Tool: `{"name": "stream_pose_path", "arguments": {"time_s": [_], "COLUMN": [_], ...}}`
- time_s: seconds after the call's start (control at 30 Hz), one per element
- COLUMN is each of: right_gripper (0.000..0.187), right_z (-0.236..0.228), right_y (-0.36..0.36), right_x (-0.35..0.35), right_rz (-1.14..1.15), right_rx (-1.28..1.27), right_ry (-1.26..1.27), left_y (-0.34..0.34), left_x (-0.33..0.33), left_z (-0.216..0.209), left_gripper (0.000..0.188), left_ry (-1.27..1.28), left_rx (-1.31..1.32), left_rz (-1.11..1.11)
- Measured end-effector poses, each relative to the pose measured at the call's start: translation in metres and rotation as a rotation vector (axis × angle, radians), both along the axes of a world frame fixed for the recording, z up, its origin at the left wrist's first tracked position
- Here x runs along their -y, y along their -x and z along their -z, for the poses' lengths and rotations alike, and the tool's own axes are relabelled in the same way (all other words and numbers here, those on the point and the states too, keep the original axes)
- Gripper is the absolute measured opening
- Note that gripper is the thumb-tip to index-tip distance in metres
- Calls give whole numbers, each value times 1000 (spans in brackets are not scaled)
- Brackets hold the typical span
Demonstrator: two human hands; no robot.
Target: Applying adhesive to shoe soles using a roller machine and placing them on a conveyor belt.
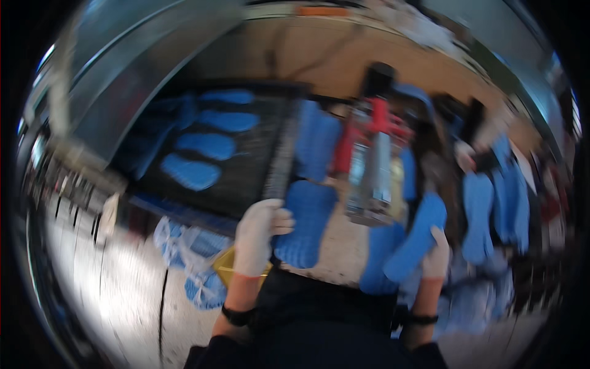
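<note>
My right hand [437, 255], in a white glove, grips a blue shoe insole [419, 237] by its right edge and holds it tilted. Beneath and left of it lie more blue insoles [379, 261]. My left hand [258, 237], also gloved, has its fingers curled in at the left side of a ridged blue insole stack [305, 224]; whether anything is between them is hidden. Just right of centre stands a red and silver machine or tool [373, 163], blurred by motion. Another blue insole pile [316, 140] lies behind the ridged stack.
At left a dark conveyor-like bed [249, 157] carries several blue insoles [212, 146] under a grey metal hood [138, 67]. More insoles [477, 215] sit at the right. Bagged blue pieces [200, 246] and a yellow container [226, 264] are low at left. Another person's hand [465, 155] shows at far right.
</note>
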State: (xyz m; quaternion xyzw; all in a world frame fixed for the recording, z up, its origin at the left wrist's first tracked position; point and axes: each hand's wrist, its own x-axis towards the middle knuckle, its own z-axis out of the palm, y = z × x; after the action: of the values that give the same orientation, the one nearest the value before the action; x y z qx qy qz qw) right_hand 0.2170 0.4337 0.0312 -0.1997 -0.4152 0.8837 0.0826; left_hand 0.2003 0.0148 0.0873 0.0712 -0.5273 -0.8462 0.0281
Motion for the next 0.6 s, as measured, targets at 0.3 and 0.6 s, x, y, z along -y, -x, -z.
{"name": "stream_pose_path", "arguments": {"time_s": [0.3, 0.6], "right_gripper": [48, 51], "right_z": [-60, -71], "right_y": [53, 71], "right_x": [52, 77], "right_rz": [306, 88], "right_rx": [-417, -615], "right_ry": [-1792, -1835], "left_y": [9, 48], "left_x": [-31, -96], "left_z": [-15, -60], "left_gripper": [41, 60], "left_ry": [119, -46], "left_rx": [-123, -303], "left_rz": [167, 210]}}
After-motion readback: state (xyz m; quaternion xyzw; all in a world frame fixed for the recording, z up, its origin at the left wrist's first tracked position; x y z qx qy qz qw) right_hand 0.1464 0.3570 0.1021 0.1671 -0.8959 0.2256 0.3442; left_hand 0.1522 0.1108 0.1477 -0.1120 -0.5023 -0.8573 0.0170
